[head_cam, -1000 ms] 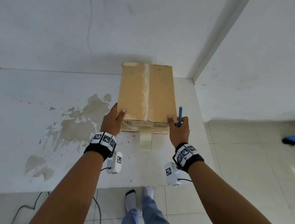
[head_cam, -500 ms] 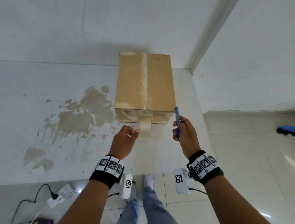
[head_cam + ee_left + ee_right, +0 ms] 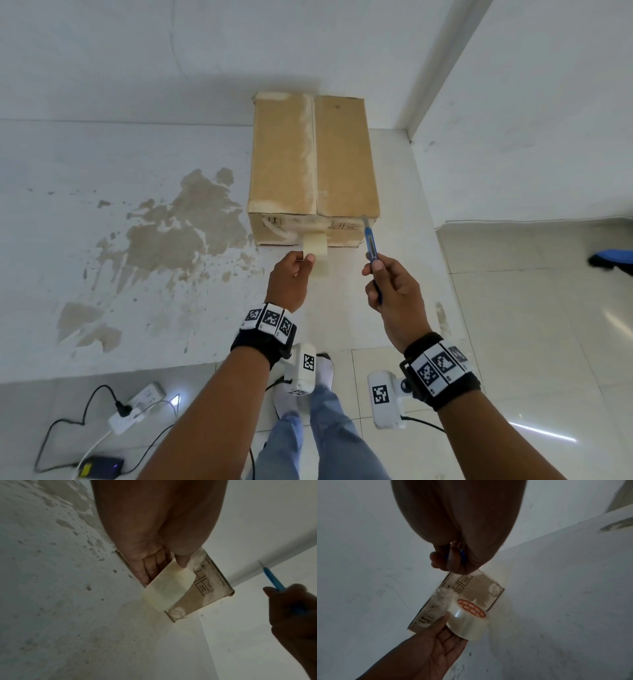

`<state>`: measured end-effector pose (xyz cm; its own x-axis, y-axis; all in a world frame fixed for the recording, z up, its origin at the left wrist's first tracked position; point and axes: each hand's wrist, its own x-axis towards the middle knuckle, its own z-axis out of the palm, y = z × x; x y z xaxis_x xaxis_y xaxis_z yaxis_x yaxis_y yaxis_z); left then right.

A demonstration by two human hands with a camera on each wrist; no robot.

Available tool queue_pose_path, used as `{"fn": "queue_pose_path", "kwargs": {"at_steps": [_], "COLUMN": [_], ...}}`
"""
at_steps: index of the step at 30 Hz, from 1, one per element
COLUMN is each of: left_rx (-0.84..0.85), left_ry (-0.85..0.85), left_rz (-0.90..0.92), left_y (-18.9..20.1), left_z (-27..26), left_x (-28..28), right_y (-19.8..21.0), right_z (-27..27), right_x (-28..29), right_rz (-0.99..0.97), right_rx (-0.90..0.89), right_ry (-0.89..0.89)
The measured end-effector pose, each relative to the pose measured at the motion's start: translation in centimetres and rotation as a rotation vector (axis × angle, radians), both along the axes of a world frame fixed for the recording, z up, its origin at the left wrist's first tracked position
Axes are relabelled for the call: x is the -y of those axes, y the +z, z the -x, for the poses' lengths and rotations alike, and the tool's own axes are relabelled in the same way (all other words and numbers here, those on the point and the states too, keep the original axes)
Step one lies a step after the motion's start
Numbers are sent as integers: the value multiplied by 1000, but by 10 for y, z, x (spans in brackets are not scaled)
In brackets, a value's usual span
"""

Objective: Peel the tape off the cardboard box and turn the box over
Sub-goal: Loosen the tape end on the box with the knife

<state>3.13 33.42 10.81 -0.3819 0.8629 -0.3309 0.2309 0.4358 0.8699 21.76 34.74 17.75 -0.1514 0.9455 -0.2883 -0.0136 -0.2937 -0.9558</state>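
Your left hand (image 3: pixel 290 274) is on the roll of clear packing tape (image 3: pixel 467 619), thumb on one side, fingers (image 3: pixel 147 566) underneath, pinching it right at the near face of the brown cardboard box (image 3: pixel 313 161). The roll hangs from a strip stuck to that face, just above the worktop. Your right hand (image 3: pixel 394 291) is clenched round a slim blue cutter (image 3: pixel 370 241), tip pointing up at the box's near right corner, not touching it.

Around you: a large brownish stain (image 3: pixel 178 222) spreads over the white worktop (image 3: pixel 102 274) to the left of the box, with spatter trailing toward the front edge. Nothing lies between your hands and the box.

The box sits closed on the worktop, near its right end, its far end close to the white wall (image 3: pixel 171 51). A pale torn band runs along the top seam where the flaps meet. Printed handling marks show on the near face.

Below the worktop edge, pale floor tiles (image 3: pixel 531 308), a white power strip (image 3: pixel 137 407) with a black plug and cables, and a small dark device (image 3: pixel 101 467) on the floor at left. A blue object (image 3: pixel 613 260) lies at the far right, cut off by the frame.
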Motion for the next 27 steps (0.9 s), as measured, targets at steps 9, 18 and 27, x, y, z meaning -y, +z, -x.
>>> {"fn": "queue_pose_path", "kwargs": {"at_steps": [9, 18, 27], "left_rx": [24, -46, -90], "left_ry": [-9, -7, 27], "left_rz": [11, 70, 25], "left_y": [7, 14, 19], "left_z": [-1, -5, -11], "left_x": [-2, -15, -9], "right_y": [-1, 22, 60], "right_z": [5, 5, 30], "right_x": [-1, -51, -84], "right_rz": [5, -306, -517], "right_rx": [171, 744, 1148], "right_ry": [20, 459, 645]}}
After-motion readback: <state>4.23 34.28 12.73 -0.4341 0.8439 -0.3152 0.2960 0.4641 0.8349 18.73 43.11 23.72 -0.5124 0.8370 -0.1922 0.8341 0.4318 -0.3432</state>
